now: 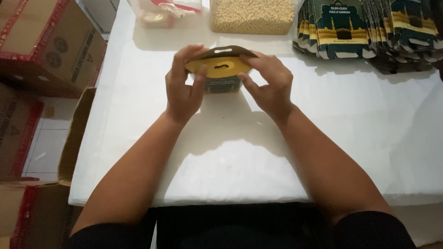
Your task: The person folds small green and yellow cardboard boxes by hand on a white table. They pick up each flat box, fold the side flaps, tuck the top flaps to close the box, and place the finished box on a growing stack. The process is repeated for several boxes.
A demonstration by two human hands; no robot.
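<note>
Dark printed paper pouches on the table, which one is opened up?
The dark-and-yellow pouch held between both hands; the others lie flat, stacked at the far right.

The sides of the small carton (220, 69) are covered by the left hand (183, 85) and right hand (270, 83). At the table's (230, 152) far edge, the tub of beige pellets (252, 16) and stacked flat cartons (369, 27) are cut off.

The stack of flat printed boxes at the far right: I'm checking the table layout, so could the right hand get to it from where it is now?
Probably yes. The right hand holds the small box mid-table, and only bare white table lies between it and the stack of flat printed boxes; it would have to let go first.
</note>
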